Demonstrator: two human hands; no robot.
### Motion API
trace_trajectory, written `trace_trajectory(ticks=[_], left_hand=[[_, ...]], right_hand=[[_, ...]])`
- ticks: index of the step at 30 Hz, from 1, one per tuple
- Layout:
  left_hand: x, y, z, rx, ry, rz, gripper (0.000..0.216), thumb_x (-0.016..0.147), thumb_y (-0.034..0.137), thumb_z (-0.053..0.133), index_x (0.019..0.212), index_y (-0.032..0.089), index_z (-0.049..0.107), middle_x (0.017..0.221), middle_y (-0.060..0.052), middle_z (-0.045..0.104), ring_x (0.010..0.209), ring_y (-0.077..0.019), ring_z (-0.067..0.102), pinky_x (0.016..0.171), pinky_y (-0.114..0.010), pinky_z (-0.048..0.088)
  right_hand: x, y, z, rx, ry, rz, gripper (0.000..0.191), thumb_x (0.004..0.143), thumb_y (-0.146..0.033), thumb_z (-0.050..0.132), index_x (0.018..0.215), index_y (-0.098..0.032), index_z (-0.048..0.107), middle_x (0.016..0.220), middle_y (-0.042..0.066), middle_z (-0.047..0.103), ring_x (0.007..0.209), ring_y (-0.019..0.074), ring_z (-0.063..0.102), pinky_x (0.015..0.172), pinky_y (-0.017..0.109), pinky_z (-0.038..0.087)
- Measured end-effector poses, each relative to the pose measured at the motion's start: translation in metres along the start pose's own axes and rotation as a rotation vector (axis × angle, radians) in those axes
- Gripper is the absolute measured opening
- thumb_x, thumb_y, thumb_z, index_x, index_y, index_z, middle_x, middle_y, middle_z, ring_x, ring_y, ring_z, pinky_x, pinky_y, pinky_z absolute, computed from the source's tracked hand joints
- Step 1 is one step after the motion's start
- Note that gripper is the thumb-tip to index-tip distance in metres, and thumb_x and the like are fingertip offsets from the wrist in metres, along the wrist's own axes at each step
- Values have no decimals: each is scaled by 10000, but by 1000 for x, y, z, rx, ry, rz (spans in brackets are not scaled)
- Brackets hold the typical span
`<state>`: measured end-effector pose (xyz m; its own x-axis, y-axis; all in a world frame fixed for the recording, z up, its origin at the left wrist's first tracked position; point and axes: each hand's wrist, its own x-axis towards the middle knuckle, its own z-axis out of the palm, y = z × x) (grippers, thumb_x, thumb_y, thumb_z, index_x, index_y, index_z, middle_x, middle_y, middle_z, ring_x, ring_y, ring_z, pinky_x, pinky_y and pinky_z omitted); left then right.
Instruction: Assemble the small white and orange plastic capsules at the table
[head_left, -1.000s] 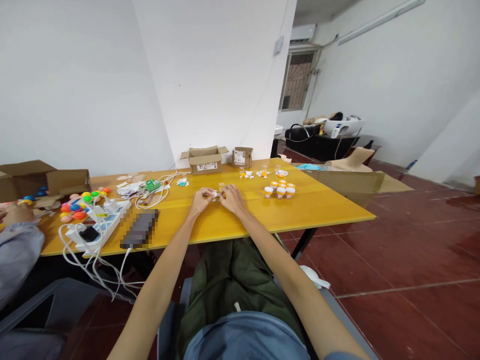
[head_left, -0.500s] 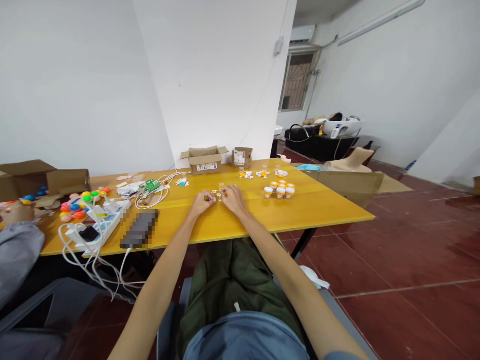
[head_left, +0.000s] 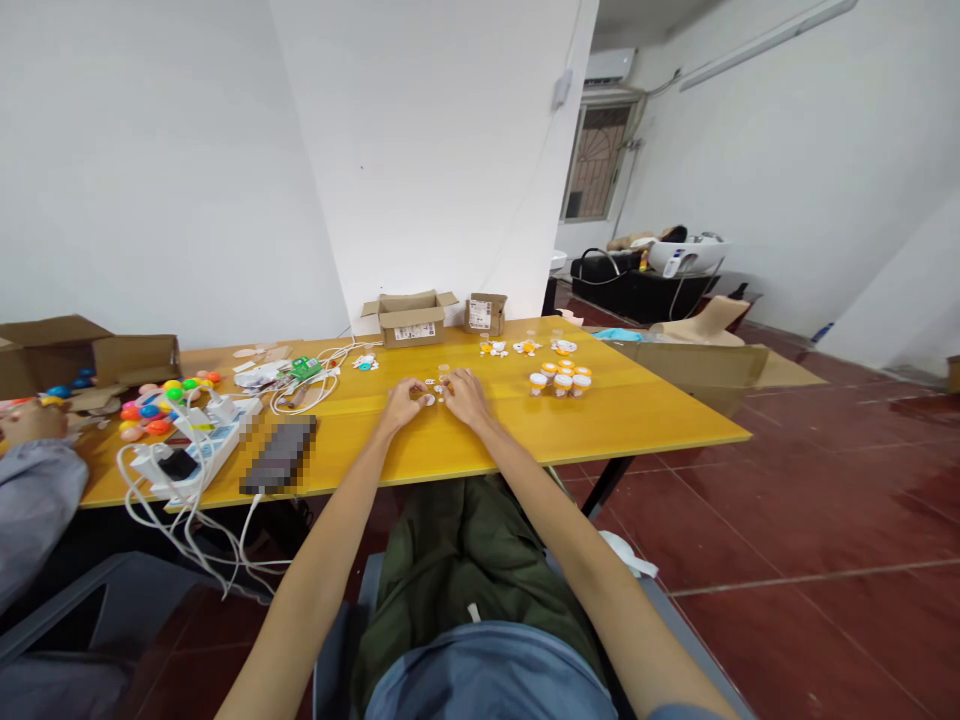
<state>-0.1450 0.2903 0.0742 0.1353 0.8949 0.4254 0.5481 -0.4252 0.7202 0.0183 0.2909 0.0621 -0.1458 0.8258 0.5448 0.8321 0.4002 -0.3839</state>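
Note:
My left hand (head_left: pixel 406 403) rests over the yellow table, thumb and fingers curled together at a small white round piece (head_left: pixel 430 399). Facing it, my right hand (head_left: pixel 465 397) is bent with its fingertips down near the tabletop; what they hold, if anything, is hidden. Several tiny white pieces (head_left: pixel 439 389) lie in the gap between the two hands. Just beyond them a clear round cup or lid (head_left: pixel 443 371) sits on the wood. To the right stands a cluster of small clear cups with orange-and-white tops (head_left: pixel 560 380).
Small orange and white parts (head_left: pixel 526 347) lie at the back right. Two cardboard boxes (head_left: pixel 409 322) stand against the wall. On the left are a phone (head_left: pixel 279 455), a power strip (head_left: pixel 214 450) with cables, coloured balls (head_left: pixel 154 410) and another person's hand (head_left: pixel 31 424).
My left hand's fingers have shifted slightly, and the small white piece at their tips shows more plainly. My right hand stays nearly in place.

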Motion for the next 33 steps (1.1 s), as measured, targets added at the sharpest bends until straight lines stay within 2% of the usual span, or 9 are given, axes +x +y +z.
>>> trace_trajectory(ticks=[4, 9, 16, 26, 33], left_hand=[[1, -2, 0, 59, -21, 32, 50, 713, 185, 707, 674, 216, 709, 829, -37, 729, 922, -229, 673, 932, -385, 513], [3, -8, 0, -7, -66, 75, 66, 721, 176, 698, 673, 212, 725, 805, -24, 725, 878, -207, 675, 874, -352, 538], [3, -11, -1, -72, -116, 121, 82, 728, 184, 701, 660, 217, 735, 824, -29, 739, 886, -209, 678, 936, -383, 526], [4, -9, -3, -85, -136, 142, 119, 729, 174, 695, 626, 224, 729, 819, -27, 745, 935, -221, 675, 998, -407, 493], [4, -12, -3, -89, -117, 119, 84, 710, 193, 726, 632, 222, 736, 866, -35, 747, 951, -225, 672, 1016, -427, 483]], right_hand=[[0, -1, 0, 29, -12, -43, 178, 910, -159, 549, 874, -224, 711, 1034, 94, 687, 1018, 247, 583, 919, 380, 445], [0, -1, 0, 79, -16, -112, 139, 886, -148, 606, 840, -224, 712, 1038, 84, 680, 1022, 236, 587, 909, 370, 462], [-1, 3, 2, 118, -41, -210, 158, 901, -184, 595, 849, -245, 731, 1089, 79, 663, 1048, 236, 573, 943, 393, 465], [0, 6, 6, 122, -65, -184, 150, 830, -142, 622, 780, -240, 723, 1113, 78, 662, 1073, 250, 567, 976, 424, 464], [2, 6, 6, 155, -73, -212, 138, 849, -179, 622, 839, -249, 741, 1124, 72, 673, 1092, 245, 579, 981, 429, 477]])
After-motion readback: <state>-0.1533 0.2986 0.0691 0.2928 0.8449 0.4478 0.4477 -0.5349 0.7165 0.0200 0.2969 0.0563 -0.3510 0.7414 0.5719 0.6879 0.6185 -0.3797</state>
